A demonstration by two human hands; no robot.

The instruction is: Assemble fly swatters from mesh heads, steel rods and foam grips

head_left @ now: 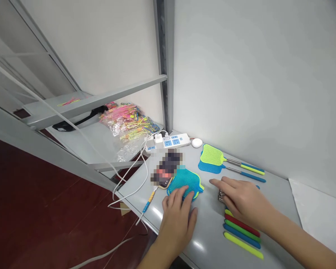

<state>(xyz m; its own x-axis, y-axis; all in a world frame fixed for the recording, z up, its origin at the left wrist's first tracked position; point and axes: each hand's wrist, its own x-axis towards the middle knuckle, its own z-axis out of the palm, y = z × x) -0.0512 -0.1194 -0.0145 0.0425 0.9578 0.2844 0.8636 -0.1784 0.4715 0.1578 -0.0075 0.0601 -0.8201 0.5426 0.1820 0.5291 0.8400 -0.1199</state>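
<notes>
The left hand (177, 220) lies flat, fingers released, pinning the blue swatter heads (184, 182) near the worktop's (210, 239) front edge. The right hand (242, 201), open, covers the coloured handles (242, 233), seemingly steadying them.

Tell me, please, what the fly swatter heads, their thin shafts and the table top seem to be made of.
The swatter heads look like soft moulded plastic: bright green and blue, with a fine mesh of holes, matte. The shafts seem bare metal, silvery and shiny, ending in coloured grips, probably plastic. The table top looks like grey painted metal or laminate; its smooth, glossy surface reflects light near the left hand, which rests on a blue swatter head.
</notes>
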